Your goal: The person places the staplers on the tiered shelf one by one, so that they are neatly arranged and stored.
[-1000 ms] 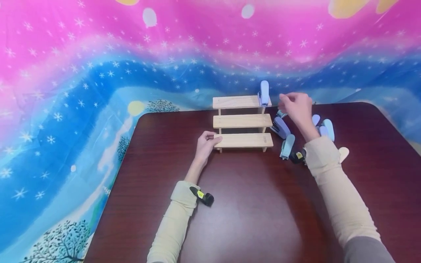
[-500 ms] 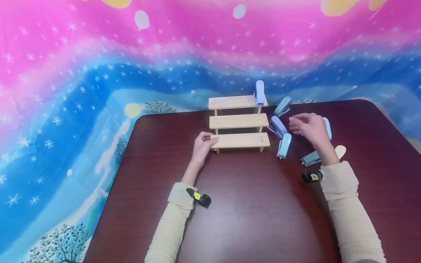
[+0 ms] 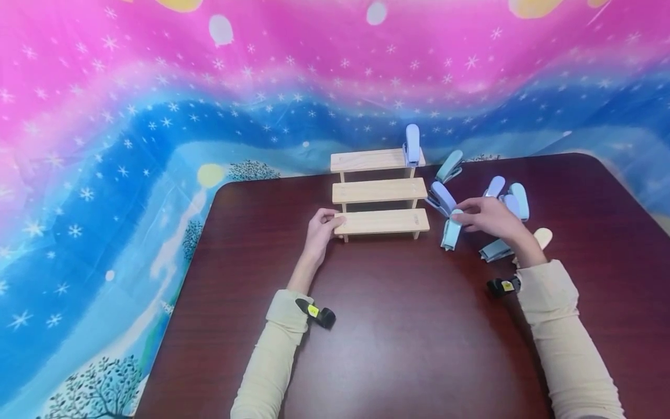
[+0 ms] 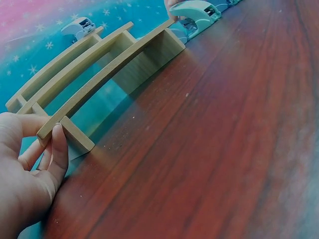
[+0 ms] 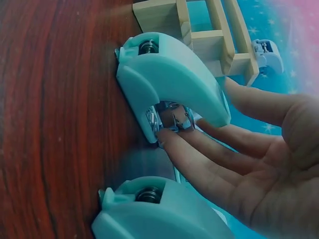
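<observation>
A three-tier wooden display stand (image 3: 382, 222) stands toward the back of the table. My left hand (image 3: 318, 233) pinches the left end of its lowest board, thumb on one face and fingers on the other. On the right end of the top tier a lavender stapler (image 3: 412, 145) sits upright. Right of the stand, my right hand (image 3: 492, 216) has its thumb and fingers about the nose of a mint-green stapler (image 5: 172, 67), which still rests on the table. Fingertips reach into that stapler's mouth in the right wrist view; the thumb tip is partly hidden behind it.
Close to the right hand lie a purple stapler (image 3: 444, 198), a teal one (image 3: 450, 166) and a grey-green one (image 3: 494, 250). Farther right are a light-blue stapler (image 3: 520, 199), lavender ones and a cream one (image 3: 543, 237). A patterned cloth (image 3: 293, 128) hangs behind the table.
My right hand has moved from beside the top tier, down and forward to the mint-green stapler. The left hand keeps its hold on the stand.
</observation>
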`<state>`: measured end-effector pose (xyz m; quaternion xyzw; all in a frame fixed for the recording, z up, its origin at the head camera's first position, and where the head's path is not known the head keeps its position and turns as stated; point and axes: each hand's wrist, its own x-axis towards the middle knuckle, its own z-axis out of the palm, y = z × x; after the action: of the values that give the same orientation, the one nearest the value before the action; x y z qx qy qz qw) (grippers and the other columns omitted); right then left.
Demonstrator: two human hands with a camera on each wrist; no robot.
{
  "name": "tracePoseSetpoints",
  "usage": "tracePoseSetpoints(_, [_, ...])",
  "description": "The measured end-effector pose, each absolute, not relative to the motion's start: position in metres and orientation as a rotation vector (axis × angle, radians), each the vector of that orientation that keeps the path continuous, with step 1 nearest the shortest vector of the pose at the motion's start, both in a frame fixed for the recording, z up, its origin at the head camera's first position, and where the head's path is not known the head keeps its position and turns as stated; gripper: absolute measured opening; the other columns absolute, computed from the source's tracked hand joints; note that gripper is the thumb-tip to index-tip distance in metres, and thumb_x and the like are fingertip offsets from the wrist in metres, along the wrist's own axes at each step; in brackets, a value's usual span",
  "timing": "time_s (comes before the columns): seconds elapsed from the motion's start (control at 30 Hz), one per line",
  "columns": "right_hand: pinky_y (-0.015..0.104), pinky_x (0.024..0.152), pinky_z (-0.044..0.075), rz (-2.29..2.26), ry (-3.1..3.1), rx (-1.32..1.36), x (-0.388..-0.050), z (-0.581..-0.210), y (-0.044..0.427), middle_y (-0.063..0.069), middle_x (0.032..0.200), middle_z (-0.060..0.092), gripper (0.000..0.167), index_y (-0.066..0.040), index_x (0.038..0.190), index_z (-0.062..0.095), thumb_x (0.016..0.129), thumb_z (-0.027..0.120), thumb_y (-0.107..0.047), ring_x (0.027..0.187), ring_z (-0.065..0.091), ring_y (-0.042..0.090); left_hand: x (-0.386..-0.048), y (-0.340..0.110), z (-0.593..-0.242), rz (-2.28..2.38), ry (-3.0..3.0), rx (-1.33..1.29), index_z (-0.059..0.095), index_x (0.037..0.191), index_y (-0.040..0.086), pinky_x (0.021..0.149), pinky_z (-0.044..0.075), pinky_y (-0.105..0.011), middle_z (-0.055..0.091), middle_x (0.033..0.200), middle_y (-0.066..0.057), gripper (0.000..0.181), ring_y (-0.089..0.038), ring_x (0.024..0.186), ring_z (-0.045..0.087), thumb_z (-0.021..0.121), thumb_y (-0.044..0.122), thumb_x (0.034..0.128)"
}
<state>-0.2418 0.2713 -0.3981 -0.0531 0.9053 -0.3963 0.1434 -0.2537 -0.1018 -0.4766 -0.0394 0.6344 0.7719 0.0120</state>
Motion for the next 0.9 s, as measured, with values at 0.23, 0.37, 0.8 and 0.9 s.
tracePoseSetpoints(0.23, [0.054,0.093,0.055,-1.042,2.652,-0.24,-0.241,-0.398,0.267,0.031,0.126,0.064,0.056,0.012,0.137,0.056,0.099,0.071,-0.028,0.104,0.07,0.036,-0.254,-0.103,-0.478,2.39,1.999,-0.133,0.063,0.105,-0.001,0.064,0.051,-0.022,0.058,0.089,-0.003,0.017,-0.01,0.074,0.058,0.071,0.0,0.0899])
tracePoseSetpoints(0.37, [0.059,0.093,0.052,-0.992,2.679,-0.27,-0.239,-0.399,0.266,0.029,0.124,0.066,0.06,0.011,0.137,0.056,0.097,0.074,-0.031,0.107,0.065,0.039,-0.255,-0.102,-0.479,2.355,2.041,-0.114,0.063,0.102,0.003,0.067,0.048,-0.021,0.057,0.09,-0.002,0.019,-0.011,0.076,0.056,0.075,0.002,0.0869])
tracePoseSetpoints(0.8, [0.044,0.08,0.055,-0.984,2.669,-0.357,-0.238,-0.398,0.259,0.021,0.112,0.07,0.048,0.009,0.13,0.061,0.095,0.076,-0.022,0.095,0.062,0.031,-0.254,-0.102,-0.478,2.333,2.065,-0.092,0.064,0.108,-0.002,0.065,0.051,-0.021,0.06,0.093,-0.003,0.025,-0.012,0.076,0.058,0.074,-0.001,0.0846])
tracePoseSetpoints(0.9, [0.047,0.08,0.056,-0.952,2.684,-0.351,-0.237,-0.397,0.259,0.025,0.113,0.069,0.053,0.011,0.132,0.058,0.094,0.077,-0.021,0.094,0.063,0.032,-0.254,-0.101,-0.478,2.336,2.057,-0.079,0.064,0.109,-0.003,0.064,0.051,-0.021,0.06,0.093,-0.003,0.026,-0.012,0.075,0.059,0.072,-0.001,0.0844])
